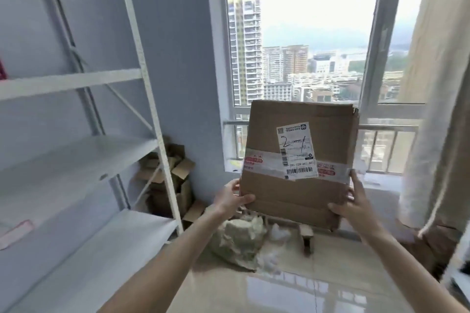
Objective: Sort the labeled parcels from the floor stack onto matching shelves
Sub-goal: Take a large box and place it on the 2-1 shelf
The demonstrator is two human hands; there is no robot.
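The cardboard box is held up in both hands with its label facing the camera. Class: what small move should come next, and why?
Probably a swing to the left, toward the white shelves. The box is already off the floor, the left hand and right hand grip its lower corners, and the handwritten mark on its label, seemingly 2-1, is readable, so carrying it to a shelf looks due.

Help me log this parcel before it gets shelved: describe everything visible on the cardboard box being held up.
The cardboard box is brown, creased and worn, torn at its upper right corner. A band of clear tape with red print crosses its face, under a slightly tilted white shipping label bearing barcodes and handwritten marks. It is held upright, in front of the window. The left hand grips its lower left edge, the right hand its lower right.
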